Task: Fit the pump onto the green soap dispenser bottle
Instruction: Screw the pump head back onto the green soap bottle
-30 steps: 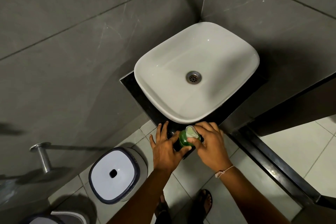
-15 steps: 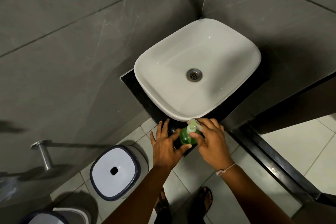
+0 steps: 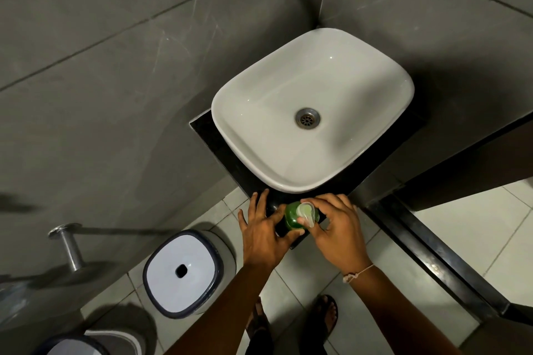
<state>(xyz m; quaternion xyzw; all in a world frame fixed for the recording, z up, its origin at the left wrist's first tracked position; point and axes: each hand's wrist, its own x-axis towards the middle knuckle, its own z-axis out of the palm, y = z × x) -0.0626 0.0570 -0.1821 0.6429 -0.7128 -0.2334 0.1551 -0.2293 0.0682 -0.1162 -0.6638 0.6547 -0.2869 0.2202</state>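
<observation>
Grey stone-look wall tiles and pale floor tiles enclose a small washroom corner, seen from above. Nearest, on the floor, a white square pedal bin with a dark rim (image 3: 182, 273) stands to the left of the person's forearms. Just beyond it, at the front corner of the glossy black stone counter (image 3: 223, 160), the round green translucent soap dispenser bottle (image 3: 292, 217) is stood upright. It is steadied by the left hand (image 3: 264, 229) — thumb set against its near side, fingers spread and laid flat on the counter edge. The clear plastic pump head (image 3: 306, 212) is pinched over the bottle's mouth by the thumb and fingertips of the right hand (image 3: 339, 232).

The step in hand is judged to be the seating or threading of the pump collar; whether the thread is caught cannot be told. A turn of the collar is called for next, with the bottle held firmly against it — a tilted start could cross the thread.

Farther back, the white rounded-square ceramic basin (image 3: 259, 101) is set on the counter.
</observation>
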